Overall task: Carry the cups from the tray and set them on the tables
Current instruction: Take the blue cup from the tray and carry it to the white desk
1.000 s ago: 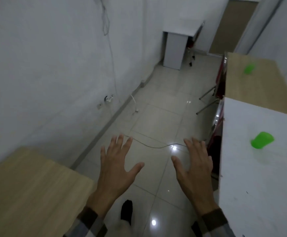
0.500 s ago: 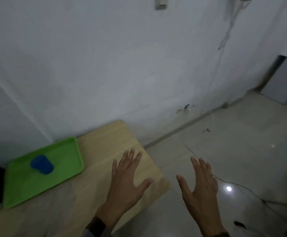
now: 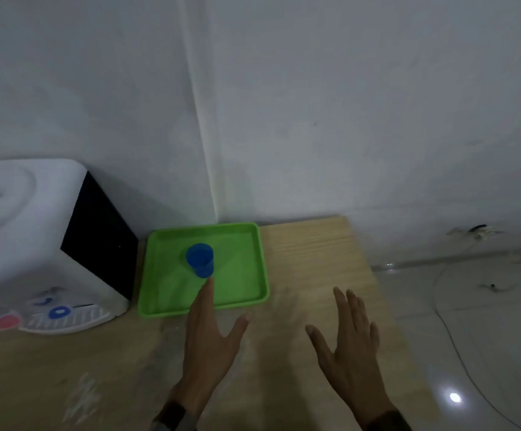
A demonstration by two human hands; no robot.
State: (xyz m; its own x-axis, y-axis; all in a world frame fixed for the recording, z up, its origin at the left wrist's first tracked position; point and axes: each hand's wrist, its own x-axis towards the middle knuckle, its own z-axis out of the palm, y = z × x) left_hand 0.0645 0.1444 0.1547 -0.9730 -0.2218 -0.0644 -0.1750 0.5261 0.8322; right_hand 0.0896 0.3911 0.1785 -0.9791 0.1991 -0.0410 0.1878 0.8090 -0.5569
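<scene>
A green tray (image 3: 246, 269) lies on a wooden table (image 3: 312, 262) against the white wall. One blue cup (image 3: 200, 260) stands upright in the tray, left of its middle. My left hand (image 3: 211, 340) is open, palm down, its fingertips reaching over the tray's near rim to just below the cup, not touching it. Over the bare wood to the right of the tray, my right hand (image 3: 350, 346) is open and holds nothing.
A white water dispenser (image 3: 44, 244) with a black side and red and blue taps stands on the table left of the tray. The table's right edge drops to a glossy tiled floor (image 3: 476, 321) with a cable lying across it.
My view has swung left from the aisle and the far tables to the wooden table. The tray and blue cup came to the centre, and both open hands now hover near them.
</scene>
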